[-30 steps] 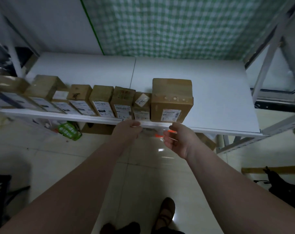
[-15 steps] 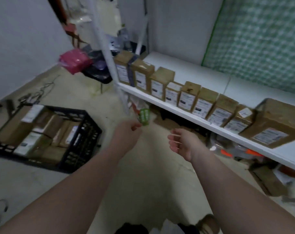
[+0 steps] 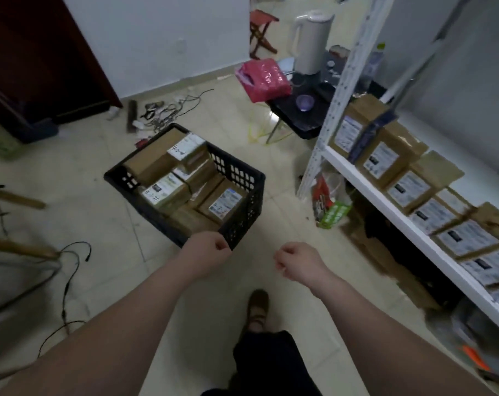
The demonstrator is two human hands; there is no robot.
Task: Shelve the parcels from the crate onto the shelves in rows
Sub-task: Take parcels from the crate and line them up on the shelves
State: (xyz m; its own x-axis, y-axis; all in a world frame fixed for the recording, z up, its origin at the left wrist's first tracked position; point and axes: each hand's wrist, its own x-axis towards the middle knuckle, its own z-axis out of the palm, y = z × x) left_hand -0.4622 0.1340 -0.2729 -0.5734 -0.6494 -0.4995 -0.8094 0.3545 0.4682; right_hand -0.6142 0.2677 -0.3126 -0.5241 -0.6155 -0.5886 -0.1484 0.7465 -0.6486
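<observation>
A black plastic crate [image 3: 242, 192] stands on the tiled floor ahead of me, holding several brown cardboard parcels [image 3: 168, 187] with white labels. Along the right runs a white shelf [image 3: 385, 207] carrying a row of labelled brown parcels [image 3: 408, 187] set side by side. My left hand [image 3: 205, 252] hovers just in front of the crate's near corner, fingers loosely curled, holding nothing. My right hand [image 3: 297, 261] hangs over bare floor to the right of it, also loosely curled and holding nothing.
A white shelf upright [image 3: 328, 110] stands between crate and shelf. Bags and a green packet [image 3: 332, 212] lie under the shelf. A small black table [image 3: 299, 118] with a pink bag [image 3: 262, 78] and white kettle [image 3: 311, 41] sits behind. Cables [image 3: 71, 258] trail at left. My foot [image 3: 258, 307] is below.
My view has swung left and down from the shelf to the crate on the floor. Both hands have come away from the shelf edge and now hang near the crate.
</observation>
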